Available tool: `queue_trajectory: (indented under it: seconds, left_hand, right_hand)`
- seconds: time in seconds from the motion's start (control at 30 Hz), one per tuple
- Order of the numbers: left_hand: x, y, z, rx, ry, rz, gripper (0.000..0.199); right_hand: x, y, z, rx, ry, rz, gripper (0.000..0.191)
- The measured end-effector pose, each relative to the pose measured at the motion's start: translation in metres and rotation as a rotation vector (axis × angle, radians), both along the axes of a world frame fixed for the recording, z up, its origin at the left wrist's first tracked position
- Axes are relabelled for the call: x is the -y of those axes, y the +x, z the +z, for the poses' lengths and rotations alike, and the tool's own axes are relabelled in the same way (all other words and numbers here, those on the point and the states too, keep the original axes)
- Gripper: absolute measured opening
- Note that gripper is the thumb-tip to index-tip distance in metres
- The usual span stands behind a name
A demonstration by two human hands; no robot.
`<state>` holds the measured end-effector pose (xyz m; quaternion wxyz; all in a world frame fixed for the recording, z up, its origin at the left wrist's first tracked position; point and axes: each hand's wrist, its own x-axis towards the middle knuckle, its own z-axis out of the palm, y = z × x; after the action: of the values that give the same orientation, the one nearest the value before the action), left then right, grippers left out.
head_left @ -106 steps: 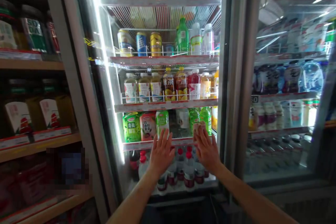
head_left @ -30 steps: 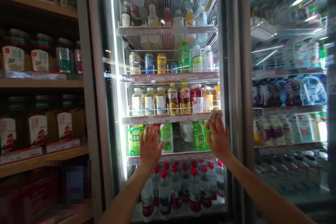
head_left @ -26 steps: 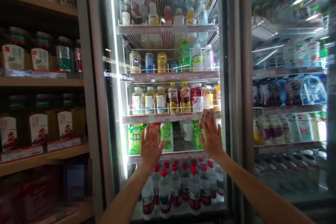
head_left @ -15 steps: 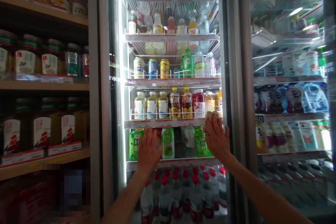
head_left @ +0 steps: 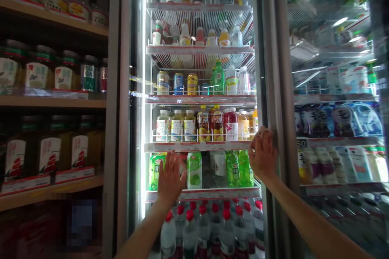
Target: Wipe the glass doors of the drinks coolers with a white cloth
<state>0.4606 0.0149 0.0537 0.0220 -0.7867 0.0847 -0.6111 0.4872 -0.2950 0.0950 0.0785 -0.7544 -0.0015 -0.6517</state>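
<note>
My left hand (head_left: 170, 178) is spread flat, fingers up, on or just before the glass door (head_left: 202, 162) of a lit drinks fridge, in front of the green drink bottles. Faint reflections show on the glass. At the door's right side, near the metal frame (head_left: 278, 101), my right hand (head_left: 263, 154) presses a crumpled pale cloth (head_left: 265, 130). Only the top of the cloth shows above the fingers; the rest lies hidden under the hand.
Behind the glass, wire shelves carry bottles and cans, with red-capped bottles (head_left: 203, 226) at the bottom. On the left, wooden shelves (head_left: 54, 100) hold jars and bottles. A second glass-fronted fridge (head_left: 337, 142) stands to the right.
My right hand has moved right with the cloth, from over the shelf edge to beside the door frame. My left hand stays nearly in place. The view has shifted slightly.
</note>
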Motion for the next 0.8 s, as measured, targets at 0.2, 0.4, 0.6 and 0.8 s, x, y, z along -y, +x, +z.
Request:
queue_trajectory:
  seconds: [0.2, 0.4, 0.6, 0.8]
  left_hand:
    - [-0.005, -0.002, 0.004, -0.029, -0.023, 0.009, 0.054]
    - [-0.047, -0.009, 0.009, -0.049, -0.089, 0.087, 0.054]
    - [-0.073, -0.011, 0.004, -0.066, -0.176, 0.121, 0.055]
    - [-0.091, -0.019, 0.014, -0.066, -0.200, 0.124, 0.057]
  right_hand:
    - [-0.082, -0.017, -0.010, -0.149, -0.572, 0.306, 0.066]
    - [-0.070, -0.007, 0.024, -0.002, -0.181, 0.166, 0.054]
    - [-0.115, -0.009, 0.006, -0.076, -0.477, 0.290, 0.061]
    - [-0.161, -0.013, 0.019, -0.061, -0.530, 0.367, 0.058]
